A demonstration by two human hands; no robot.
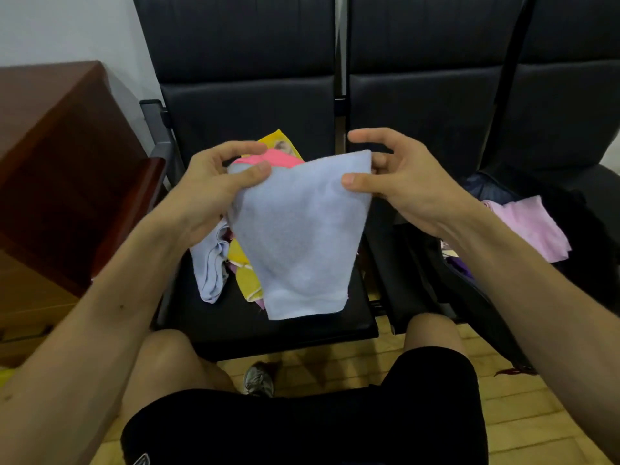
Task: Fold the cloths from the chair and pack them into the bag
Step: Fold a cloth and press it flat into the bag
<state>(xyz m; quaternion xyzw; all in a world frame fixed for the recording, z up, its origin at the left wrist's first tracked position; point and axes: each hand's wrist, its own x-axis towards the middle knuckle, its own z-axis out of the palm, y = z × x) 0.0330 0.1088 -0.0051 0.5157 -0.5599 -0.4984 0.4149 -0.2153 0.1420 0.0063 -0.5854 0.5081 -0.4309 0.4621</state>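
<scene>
Facing a row of black chairs [235, 323], you sit with your knees close to the front edge of the left seat. A brown cabinet [60, 156] stands to the left of the chairs, and a wood floor [335, 367] shows under the seats. Your black shorts [302, 427] fill the bottom of the view.

The dark bag [486, 189] lies on the next seat to the right. A lilac cloth [533, 226] is spread over it; whether that cloth is inside the bag or only on top cannot be told.

You hold the blue cloth [298, 236] up in the air above the left seat. It hangs flat from its top edge and narrows toward the bottom. Behind it, a loose pile lies on the seat: a yellow cloth [245, 266], a crumpled pale cloth [209, 266] at its left side, and a pink cloth [268, 159] at the back.

Your left hand [214, 182] pinches the top left corner of the blue cloth, thumb in front and fingers [241, 150] curled behind. Your right hand [402, 176] grips the top right corner, thumb pressed on the front, other fingers behind the edge, forefinger raised above it.

A grey shoe [258, 380] shows on the floor between your knees.
</scene>
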